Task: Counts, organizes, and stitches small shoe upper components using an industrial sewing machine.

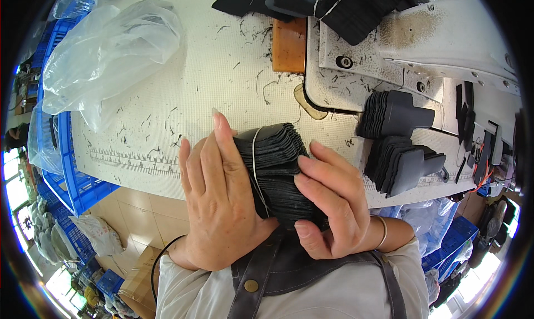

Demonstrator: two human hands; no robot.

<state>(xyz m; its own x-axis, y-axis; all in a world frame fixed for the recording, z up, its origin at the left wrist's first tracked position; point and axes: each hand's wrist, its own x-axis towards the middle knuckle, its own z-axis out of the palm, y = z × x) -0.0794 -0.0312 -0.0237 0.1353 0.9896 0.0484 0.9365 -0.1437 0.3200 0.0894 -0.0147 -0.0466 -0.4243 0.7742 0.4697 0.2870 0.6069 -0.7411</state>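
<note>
A thick bundle of stacked black cut pieces, with a thin white band round its left part, is held at the table's near edge between my two hands. My left hand presses along the bundle's left side, its fingers long and nearly straight, the thumb at the near end. On the other side my right hand grips the layered edges with bent fingers and thumb. The bundle's underside is hidden. To the right lie two fanned stacks of black tabbed pieces, a far stack and a near stack.
A white sewing machine stands at the back right, with another banded black bundle by it. An orange block sits beside its bed. Thread scraps litter the white table. A clear plastic bag and blue crate are left.
</note>
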